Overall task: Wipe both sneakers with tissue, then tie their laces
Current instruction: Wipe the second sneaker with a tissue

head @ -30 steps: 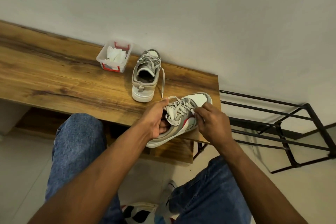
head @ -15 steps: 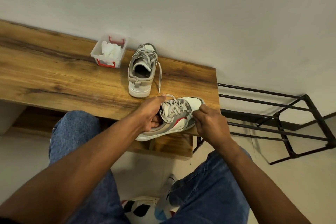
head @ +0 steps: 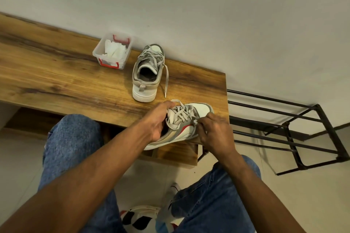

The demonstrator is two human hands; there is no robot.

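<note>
At the wooden tabletop's [head: 56, 81] near right corner, the left hand [head: 158, 119] grips the collar of a grey-and-white sneaker with a red stripe [head: 186, 125], while the right hand [head: 214, 130], at its 3 o'clock, pinches a grey lace [head: 194, 120].

The near sneaker [head: 186, 126], white and grey with a red stripe, lies tilted at the front edge of the wooden surface [head: 56, 81], toe pointing right, laces loose. The far sneaker [head: 147, 73] stands upright behind it, heel toward the viewer, one untied lace trailing beside it. White tissue [head: 114, 51] sits crumpled in a clear tub [head: 100, 48] just left of it.
</note>
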